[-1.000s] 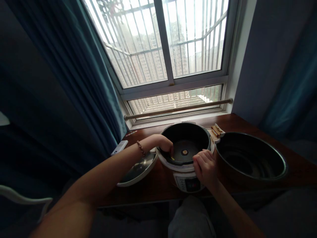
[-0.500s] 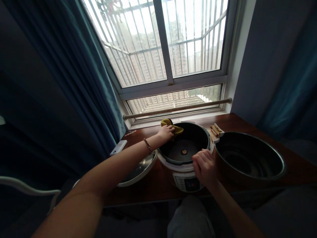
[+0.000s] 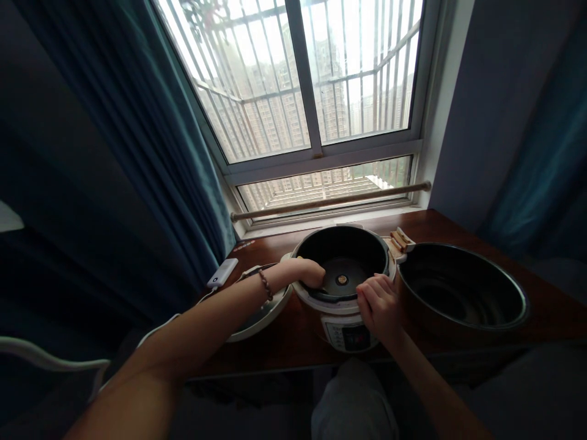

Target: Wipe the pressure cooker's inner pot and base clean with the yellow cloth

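An electric pressure cooker, its lid off, stands at the table's front edge with its dark inside showing. My left hand reaches bent over the left rim, fingers hidden down against the inner wall. A sliver of yellow-green cloth peeks out by the wrist; the rest of it is hidden. My right hand grips the front right rim, fingers curled over the edge. At the bottom of the cooker sits a small round metal centre piece.
To the right stands a large dark inner pot. Left of the cooker, partly under my forearm, lies a round pale-rimmed lid. A white device with a cable rests further left. The cooker's hinge juts out at right; a barred window is behind.
My left hand has moved from the back left rim, where the cloth showed plainly, toward the front and down inside the cooker. My right hand stays on the rim.
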`<state>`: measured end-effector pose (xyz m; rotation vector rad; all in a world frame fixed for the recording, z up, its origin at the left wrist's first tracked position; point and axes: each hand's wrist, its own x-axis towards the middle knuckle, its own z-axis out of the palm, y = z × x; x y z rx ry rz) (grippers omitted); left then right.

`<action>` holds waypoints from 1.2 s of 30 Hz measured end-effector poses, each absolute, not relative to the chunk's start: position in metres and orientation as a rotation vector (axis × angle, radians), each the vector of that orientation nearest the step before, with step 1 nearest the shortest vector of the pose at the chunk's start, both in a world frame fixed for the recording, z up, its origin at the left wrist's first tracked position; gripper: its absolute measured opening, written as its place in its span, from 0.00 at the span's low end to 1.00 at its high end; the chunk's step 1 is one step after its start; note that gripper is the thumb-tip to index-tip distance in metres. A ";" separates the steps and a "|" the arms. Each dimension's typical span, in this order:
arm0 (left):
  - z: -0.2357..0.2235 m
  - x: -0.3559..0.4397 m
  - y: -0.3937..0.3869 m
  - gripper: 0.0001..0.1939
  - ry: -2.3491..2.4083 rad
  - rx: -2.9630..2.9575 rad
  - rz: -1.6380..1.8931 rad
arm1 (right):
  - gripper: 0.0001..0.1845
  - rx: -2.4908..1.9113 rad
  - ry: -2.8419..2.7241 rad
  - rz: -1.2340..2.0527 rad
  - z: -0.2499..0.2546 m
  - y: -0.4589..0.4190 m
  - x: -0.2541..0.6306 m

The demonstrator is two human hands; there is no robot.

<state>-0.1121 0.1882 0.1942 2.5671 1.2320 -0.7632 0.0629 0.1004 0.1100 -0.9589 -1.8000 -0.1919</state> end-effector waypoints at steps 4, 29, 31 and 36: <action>0.222 -0.103 0.170 0.16 1.127 2.496 -0.815 | 0.09 -0.959 -1.806 -0.178 0.111 0.100 0.063; 0.186 -0.129 0.062 0.14 1.655 2.469 0.927 | 0.31 -1.077 -2.407 0.960 0.192 0.129 0.016; 0.180 -0.140 0.052 0.16 1.710 2.370 1.166 | 0.32 -1.055 -2.540 0.952 0.197 0.132 0.015; 0.150 -0.154 0.035 0.14 1.834 2.092 1.590 | 0.29 -1.053 -2.730 0.842 0.204 0.133 0.022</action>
